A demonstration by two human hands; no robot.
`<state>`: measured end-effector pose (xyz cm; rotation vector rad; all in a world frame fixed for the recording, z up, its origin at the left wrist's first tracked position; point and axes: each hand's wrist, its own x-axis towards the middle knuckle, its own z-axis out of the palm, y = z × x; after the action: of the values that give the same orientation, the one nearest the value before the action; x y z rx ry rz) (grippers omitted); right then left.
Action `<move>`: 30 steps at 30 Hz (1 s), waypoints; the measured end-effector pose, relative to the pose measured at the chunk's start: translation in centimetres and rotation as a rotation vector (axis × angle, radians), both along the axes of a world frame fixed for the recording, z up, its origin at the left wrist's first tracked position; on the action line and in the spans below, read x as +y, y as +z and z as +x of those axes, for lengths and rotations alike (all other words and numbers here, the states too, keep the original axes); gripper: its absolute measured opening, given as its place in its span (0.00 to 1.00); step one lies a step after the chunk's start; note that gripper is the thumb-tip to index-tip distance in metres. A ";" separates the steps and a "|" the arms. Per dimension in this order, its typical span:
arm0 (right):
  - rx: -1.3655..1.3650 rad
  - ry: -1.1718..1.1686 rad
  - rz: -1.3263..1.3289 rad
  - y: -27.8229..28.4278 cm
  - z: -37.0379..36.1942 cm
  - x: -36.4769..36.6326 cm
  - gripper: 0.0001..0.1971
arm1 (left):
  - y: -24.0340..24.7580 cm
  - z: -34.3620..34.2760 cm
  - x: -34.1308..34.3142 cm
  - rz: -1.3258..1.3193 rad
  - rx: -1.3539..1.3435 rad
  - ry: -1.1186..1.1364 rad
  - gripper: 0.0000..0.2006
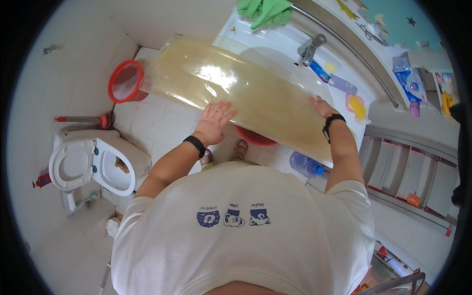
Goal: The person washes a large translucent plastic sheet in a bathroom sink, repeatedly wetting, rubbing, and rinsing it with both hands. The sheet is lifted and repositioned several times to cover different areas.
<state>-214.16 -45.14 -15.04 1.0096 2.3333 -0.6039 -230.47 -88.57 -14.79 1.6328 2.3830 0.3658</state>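
A large, translucent yellowish plastic sheet point(275, 101) with a wet-looking shine lies across the white sink point(236, 32). Its left end hangs out past the sink, over the floor. My left hand point(212, 124) rests on the sheet's near edge with fingers spread. Farther right, my right hand point(322, 106) lies on the sheet near the basin side, fingers stretched out and partly foreshortened. Beyond the sheet stands a metal faucet point(311, 49). A blue packet point(319, 72), a lilac tube point(342, 84) and a yellow sponge point(357, 106) sit on the sink's right rim.
Green rubber gloves point(265, 11) hang over a metal rail point(349, 49). A red bucket point(126, 81) stands at left, with a toilet point(114, 167), lid up, nearer me. A plunger point(101, 120) is beside it. Under the sheet are a red basin point(255, 136) and a water jug point(305, 163). A folded ladder point(410, 172) stands right.
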 end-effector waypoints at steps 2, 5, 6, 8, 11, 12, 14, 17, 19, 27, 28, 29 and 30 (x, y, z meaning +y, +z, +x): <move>-0.061 -0.113 0.020 0.6 5.1 2.1 0.47 | 0.3 -0.1 0.0 -0.011 -0.018 -0.005 0.44; -0.150 -0.202 0.060 1.9 11.2 3.2 0.47 | 0.5 -0.1 0.2 -0.032 -0.014 -0.018 0.46; -0.156 -0.199 0.057 2.4 12.5 3.5 0.47 | 0.5 -0.1 0.3 -0.048 -0.011 -0.017 0.46; -0.089 -0.325 0.008 2.6 14.0 3.3 0.47 | 0.3 0.0 0.5 -0.073 -0.005 -0.018 0.47; -0.086 -0.398 0.046 1.5 13.1 2.4 0.47 | 0.1 0.0 0.5 -0.088 0.023 -0.020 0.48; -0.032 -0.340 0.044 1.1 12.2 1.7 0.47 | 0.0 0.1 0.5 -0.080 0.028 -0.022 0.48; 0.067 -0.227 0.041 0.2 10.1 -0.4 0.46 | -0.1 0.1 0.6 -0.076 0.038 -0.022 0.49; 0.041 0.033 0.268 -0.9 4.5 -5.5 0.46 | -0.2 0.2 0.8 -0.090 0.055 -0.028 0.50; 0.119 0.026 0.375 -1.3 2.3 -10.8 0.44 | -0.2 0.2 0.8 -0.099 0.079 -0.029 0.50; 0.062 0.011 0.224 0.7 13.6 -13.0 0.39 | -0.1 0.2 0.7 -0.165 0.108 -0.055 0.51; 0.058 -0.083 0.213 1.0 15.9 -11.8 0.40 | -0.1 0.1 0.7 -0.166 0.112 -0.062 0.51; 0.006 -0.203 0.230 1.4 18.3 -10.3 0.40 | -0.1 0.1 0.7 -0.152 0.117 -0.070 0.51; -0.036 -0.323 0.241 1.6 20.5 -9.0 0.41 | 0.0 0.1 0.8 -0.150 0.132 -0.082 0.52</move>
<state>-193.70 -54.13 -13.46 1.5132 2.2663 -0.4233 -230.40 -87.82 -14.79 1.7267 2.3614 0.0641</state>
